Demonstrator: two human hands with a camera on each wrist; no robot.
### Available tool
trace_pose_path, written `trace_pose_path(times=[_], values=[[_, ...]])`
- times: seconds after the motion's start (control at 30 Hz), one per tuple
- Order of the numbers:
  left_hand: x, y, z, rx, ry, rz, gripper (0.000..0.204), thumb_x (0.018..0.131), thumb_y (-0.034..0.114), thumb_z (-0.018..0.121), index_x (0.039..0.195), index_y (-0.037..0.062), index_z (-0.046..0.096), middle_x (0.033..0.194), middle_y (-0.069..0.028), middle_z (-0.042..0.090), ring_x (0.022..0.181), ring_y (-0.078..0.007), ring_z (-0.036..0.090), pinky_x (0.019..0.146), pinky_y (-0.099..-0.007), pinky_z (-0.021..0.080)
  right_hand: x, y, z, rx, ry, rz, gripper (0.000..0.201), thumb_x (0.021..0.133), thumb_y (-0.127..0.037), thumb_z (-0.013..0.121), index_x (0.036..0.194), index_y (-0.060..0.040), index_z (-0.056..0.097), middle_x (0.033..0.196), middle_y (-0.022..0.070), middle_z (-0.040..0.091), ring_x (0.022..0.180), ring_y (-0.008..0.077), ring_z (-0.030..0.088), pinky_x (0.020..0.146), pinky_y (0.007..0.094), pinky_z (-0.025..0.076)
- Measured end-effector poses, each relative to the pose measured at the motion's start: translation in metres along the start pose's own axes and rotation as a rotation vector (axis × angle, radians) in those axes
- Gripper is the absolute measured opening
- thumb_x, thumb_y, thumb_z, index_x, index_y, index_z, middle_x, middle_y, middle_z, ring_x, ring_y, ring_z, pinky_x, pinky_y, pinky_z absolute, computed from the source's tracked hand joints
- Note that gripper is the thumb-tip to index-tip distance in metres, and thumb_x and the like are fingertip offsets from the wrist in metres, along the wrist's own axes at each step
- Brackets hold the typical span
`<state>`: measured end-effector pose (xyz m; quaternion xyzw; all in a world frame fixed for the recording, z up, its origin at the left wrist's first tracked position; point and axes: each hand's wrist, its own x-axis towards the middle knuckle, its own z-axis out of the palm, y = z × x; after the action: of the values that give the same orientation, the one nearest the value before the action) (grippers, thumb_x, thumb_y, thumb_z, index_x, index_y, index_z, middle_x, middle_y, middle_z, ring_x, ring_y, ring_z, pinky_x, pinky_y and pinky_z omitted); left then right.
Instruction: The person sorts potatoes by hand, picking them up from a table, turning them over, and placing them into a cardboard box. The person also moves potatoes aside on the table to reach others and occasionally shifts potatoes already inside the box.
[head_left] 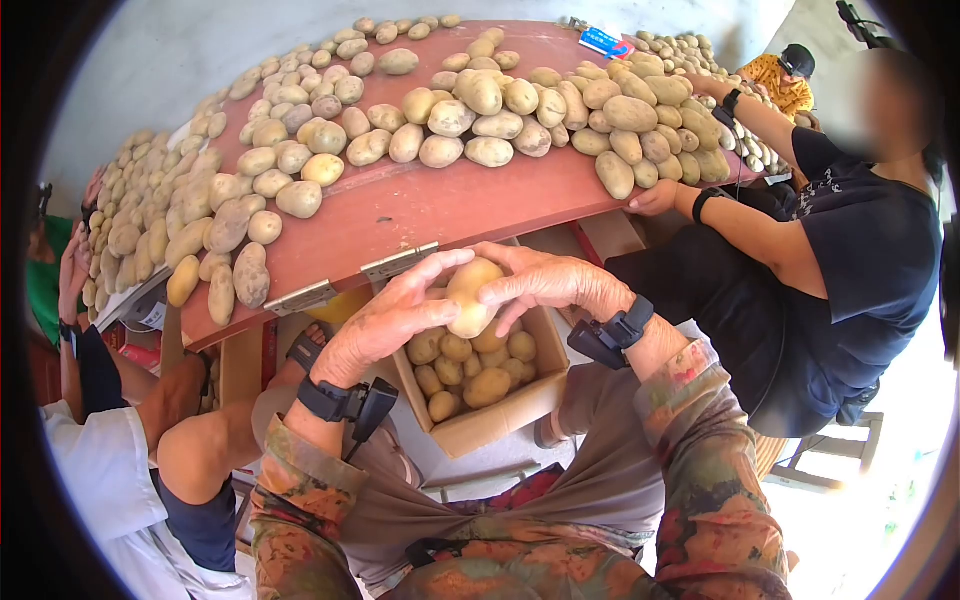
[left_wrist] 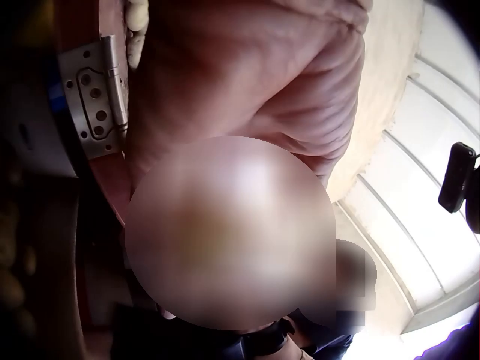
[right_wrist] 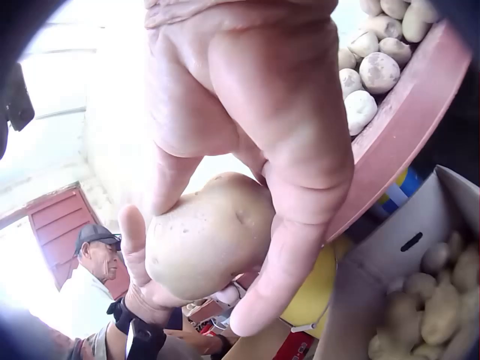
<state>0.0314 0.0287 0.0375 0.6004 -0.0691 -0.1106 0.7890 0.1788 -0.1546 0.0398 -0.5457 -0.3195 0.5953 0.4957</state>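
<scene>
A pale yellow potato [head_left: 473, 297] is held up between both hands, over a cardboard box [head_left: 490, 431]. My left hand [head_left: 400, 310] grips it from the left, with the thumb against its side. From the right, my right hand [head_left: 545, 280] pinches it with thumb and fingers. The right wrist view shows the same potato [right_wrist: 214, 232], smooth with a few small pits, between the fingers of both hands. In the left wrist view a blurred patch hides it; only part of the left hand [left_wrist: 255, 75] shows. Several potatoes [head_left: 468, 368] lie in the box below.
A red table [head_left: 400, 220] with metal hinges on its near edge bears heaps of potatoes [head_left: 480, 110]. A blue packet [head_left: 605, 42] lies at its far side. A person in black [head_left: 790, 230] sits right, another in white [head_left: 110, 480] left. A yellow container [right_wrist: 311, 289] stands beside the box.
</scene>
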Motion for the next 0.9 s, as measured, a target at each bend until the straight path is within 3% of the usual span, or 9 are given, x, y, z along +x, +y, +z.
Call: trace_pose_path(times=[0.13,0.23,0.4,0.5,0.53,0.63,0.73,0.83,0.9], values=[[0.002,-0.003,-0.004,-0.013,-0.014,0.093,0.066,0.087,0.021,0.064,0.14,-0.0038,0.032,0.135,-0.014,0.044,0.125,-0.0236,0.045,0.102,-0.0361,0.039,0.002,0.003,0.005,0.211,0.04,-0.067,0.074,0.083,-0.035,0.071,0.137,-0.0045,0.031,0.123,0.0151,0.05,0.113,0.0275,0.056,0.08,0.0406,0.057],[0.002,-0.003,-0.006,-0.042,-0.041,0.066,0.058,0.088,0.018,0.062,0.137,-0.0031,0.038,0.132,-0.0135,0.047,0.122,-0.0228,0.049,0.099,-0.0354,0.042,0.007,0.016,-0.002,0.091,0.059,0.02,0.069,0.083,-0.031,0.071,0.134,-0.0046,0.034,0.121,0.0137,0.051,0.108,0.0253,0.058,0.081,0.043,0.056],[-0.001,0.002,-0.013,0.155,0.11,0.046,0.04,0.091,0.019,0.057,0.125,-0.0026,0.052,0.114,-0.0129,0.061,0.1,-0.0215,0.063,0.081,-0.0324,0.052,0.016,0.032,-0.002,-0.814,-0.098,0.205,0.07,0.067,-0.034,0.076,0.123,-0.0004,0.05,0.108,0.0192,0.062,0.091,0.0251,0.064,0.069,0.0343,0.053],[-0.002,0.006,-0.019,0.226,0.194,0.074,0.038,0.091,0.017,0.056,0.123,-0.0026,0.053,0.11,-0.0123,0.062,0.097,-0.0204,0.063,0.08,-0.0312,0.052,0.009,0.034,0.007,-0.928,-0.111,0.513,0.075,0.069,-0.037,0.074,0.129,-0.0004,0.047,0.111,0.0207,0.06,0.103,0.0302,0.06,0.084,0.0375,0.049],[-0.003,0.006,-0.021,0.22,0.229,0.104,0.034,0.091,0.015,0.055,0.12,-0.0027,0.055,0.108,-0.0114,0.063,0.095,-0.019,0.063,0.078,-0.03,0.052,0.006,0.035,0.007,-0.929,-0.042,0.505,0.074,0.069,-0.034,0.074,0.128,0.0005,0.047,0.112,0.0223,0.06,0.103,0.0323,0.06,0.086,0.039,0.048],[-0.006,0.009,-0.024,0.226,0.263,0.108,0.032,0.092,0.014,0.054,0.118,-0.0022,0.057,0.107,-0.011,0.063,0.093,-0.0184,0.063,0.078,-0.0297,0.052,0.011,0.054,-0.014,-0.944,0.12,0.388,0.07,0.071,-0.028,0.074,0.127,0.0034,0.045,0.115,0.0223,0.057,0.077,0.0301,0.067,0.065,0.0373,0.055],[-0.006,0.01,-0.025,0.247,0.264,0.118,0.03,0.092,0.015,0.053,0.117,-0.0016,0.058,0.106,-0.0105,0.063,0.092,-0.0179,0.063,0.077,-0.0296,0.052,0.017,0.051,-0.024,-0.615,0.38,0.457,0.068,0.074,-0.026,0.073,0.126,0.005,0.044,0.113,0.0236,0.057,0.084,0.0285,0.067,0.06,0.0368,0.057],[-0.008,0.013,-0.025,0.255,0.304,0.114,0.029,0.092,0.016,0.053,0.115,-0.0014,0.059,0.105,-0.0102,0.063,0.092,-0.0175,0.063,0.076,-0.0293,0.051,0.021,0.054,-0.03,-0.541,0.434,0.465,0.067,0.075,-0.027,0.072,0.126,0.0054,0.043,0.108,0.0231,0.058,0.086,0.0269,0.066,0.054,0.0355,0.058],[-0.01,0.014,-0.027,0.256,0.357,0.128,0.028,0.092,0.016,0.053,0.113,-0.0016,0.06,0.105,-0.0102,0.063,0.091,-0.0173,0.063,0.075,-0.0291,0.051,0.024,0.057,-0.027,-0.616,0.49,0.428,0.067,0.075,-0.026,0.073,0.125,0.0055,0.043,0.107,0.0239,0.059,0.092,0.0307,0.065,0.063,0.0383,0.058]])
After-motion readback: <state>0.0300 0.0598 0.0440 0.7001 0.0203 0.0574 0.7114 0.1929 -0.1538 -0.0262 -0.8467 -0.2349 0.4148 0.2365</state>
